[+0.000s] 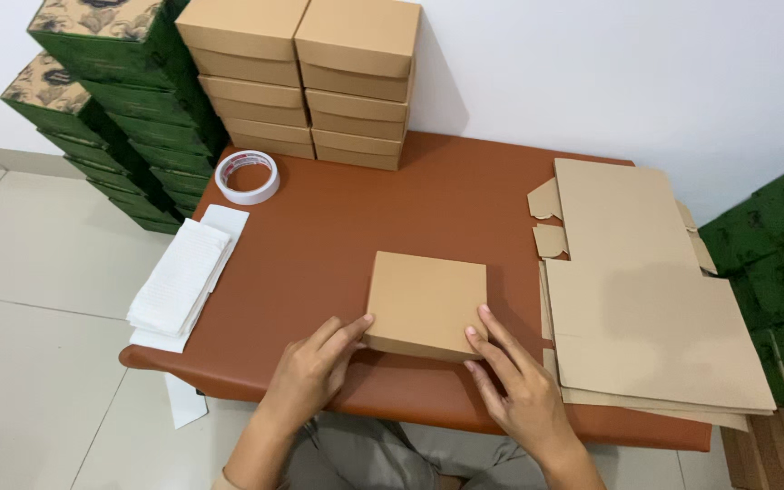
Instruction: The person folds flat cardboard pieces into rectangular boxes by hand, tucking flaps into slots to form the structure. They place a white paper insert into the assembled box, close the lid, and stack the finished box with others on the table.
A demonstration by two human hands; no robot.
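1. A closed brown cardboard box (426, 304) sits on the near middle of the brown bench (338, 227); its contents are hidden.
2. The left hand (312, 372) touches the box's near left corner, grip loosely apart; the right hand (519, 386) presses its near right corner, fingers spread.
3. Flat box blanks (646, 290) lie stacked to the right.
4. Far behind stand closed brown boxes (306, 82), a tape roll (248, 176) and green boxes (111, 100), partly cut off.
5. White paper sheets (183, 277) overhang the left edge.
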